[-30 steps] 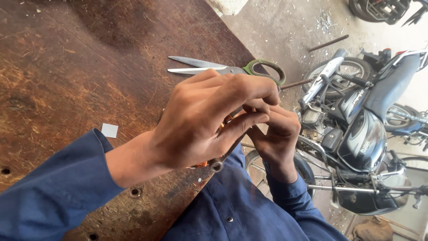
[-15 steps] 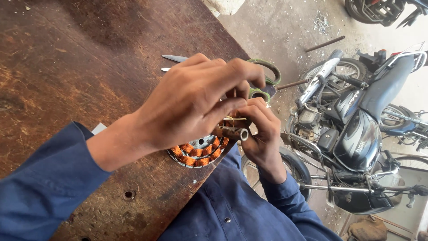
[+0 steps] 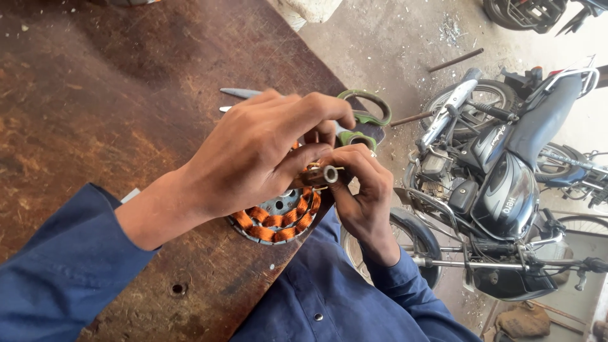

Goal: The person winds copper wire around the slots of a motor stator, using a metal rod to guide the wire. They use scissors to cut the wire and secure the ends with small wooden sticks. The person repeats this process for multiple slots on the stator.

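A round metal stator (image 3: 273, 221) ringed with orange copper-wire coils rests on the near edge of the rusty brown worktable (image 3: 95, 107). My left hand (image 3: 253, 152) arches over it, fingers curled and pinching at the coils near a small metal sleeve (image 3: 328, 174). My right hand (image 3: 361, 190) comes up from below the table edge and grips the stator's rim at that same spot. Most of the stator is hidden under my left hand. Both arms wear blue sleeves.
Green-handled scissors (image 3: 358, 117) lie on the table just beyond my hands, blades pointing left. A black motorcycle (image 3: 500, 183) stands on the concrete floor to the right. A metal rod (image 3: 456, 60) lies on the floor farther off.
The view has shifted so the hands sit lower and more of the orange coils shows. My hands keep their hold on the stator; the scissors stay put.
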